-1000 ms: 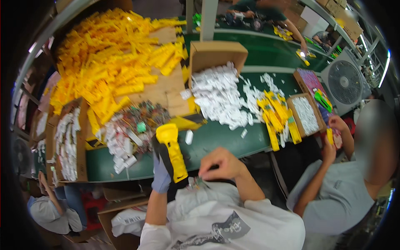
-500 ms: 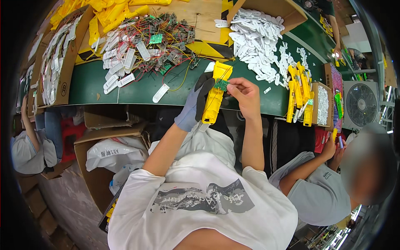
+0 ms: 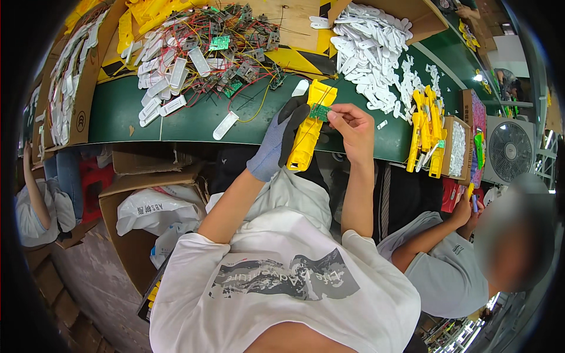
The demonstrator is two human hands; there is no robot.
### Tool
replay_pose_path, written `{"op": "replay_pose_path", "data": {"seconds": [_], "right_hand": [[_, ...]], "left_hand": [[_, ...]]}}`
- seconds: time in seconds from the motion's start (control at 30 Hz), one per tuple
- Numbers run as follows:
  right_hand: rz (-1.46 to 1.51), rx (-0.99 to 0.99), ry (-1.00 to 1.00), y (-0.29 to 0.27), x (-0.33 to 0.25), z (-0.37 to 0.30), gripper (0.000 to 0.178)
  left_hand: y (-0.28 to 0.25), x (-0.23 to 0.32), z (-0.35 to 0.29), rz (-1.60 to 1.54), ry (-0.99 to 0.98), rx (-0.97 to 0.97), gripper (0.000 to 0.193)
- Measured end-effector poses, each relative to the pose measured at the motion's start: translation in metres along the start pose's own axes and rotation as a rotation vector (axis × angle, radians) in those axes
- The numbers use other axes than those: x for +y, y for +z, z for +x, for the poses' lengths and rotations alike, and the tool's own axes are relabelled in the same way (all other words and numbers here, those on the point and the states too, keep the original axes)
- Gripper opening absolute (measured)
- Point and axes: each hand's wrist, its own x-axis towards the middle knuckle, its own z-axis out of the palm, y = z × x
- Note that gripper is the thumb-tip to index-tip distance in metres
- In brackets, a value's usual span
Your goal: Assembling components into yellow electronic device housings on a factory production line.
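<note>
My left hand [image 3: 281,132], in a grey-blue glove with dark fingers, is closed round a yellow plastic housing [image 3: 304,146]. The long housing tilts over the table's front edge, its hollow side up. A small green circuit board [image 3: 319,112] lies at the housing's upper part, with thin dark wires running along the shell. Thumb and fingers of my bare right hand [image 3: 351,126] pinch the board's right edge. Just beyond my left fingers a white plastic piece [image 3: 300,87] shows. Whether the board is seated in the shell I cannot tell.
On the green table [image 3: 194,126], a heap of wired circuit boards [image 3: 235,47] and white covers lies at left. Small white parts [image 3: 371,53] spill from a carton at right. Assembled yellow housings [image 3: 426,129] stand farther right. A co-worker [image 3: 447,259] sits at my right.
My view has shifted slightly, so the table contents sit a little differently. Both hands keep hold of the housing and board, and the housing is slightly more to the right.
</note>
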Motion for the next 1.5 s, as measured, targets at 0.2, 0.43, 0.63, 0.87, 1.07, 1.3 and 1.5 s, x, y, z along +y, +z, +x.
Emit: {"op": "replay_pose_path", "data": {"seconds": [0.2,0.43,0.63,0.87,1.07,1.3,1.5], "right_hand": [[-0.008,-0.004,0.006,-0.002,-0.003,0.002,0.012],[-0.034,0.03,0.037,0.003,0.001,-0.004,0.009],[0.111,0.135,0.035,0.016,0.011,-0.011,0.01],[-0.278,0.182,-0.206,0.033,0.0,-0.021,0.012],[-0.354,0.131,-0.268,0.035,0.005,-0.018,0.012],[-0.391,0.058,-0.186,0.03,0.0,-0.018,0.013],[-0.37,-0.009,-0.097,-0.005,-0.009,0.014,0.012]], "left_hand": [[-0.001,0.0,0.002,-0.086,-0.103,-0.03,0.041],[-0.012,-0.008,0.0,0.152,0.101,0.025,0.032],[-0.001,-0.015,-0.006,0.056,-0.001,0.134,0.031],[-0.003,-0.026,-0.002,0.102,0.209,0.158,0.026],[-0.013,-0.035,-0.001,0.083,0.244,0.181,0.033],[-0.03,-0.059,0.006,0.407,0.351,0.233,0.038],[0.004,-0.01,-0.006,-0.256,-0.093,0.065,0.047]]}}
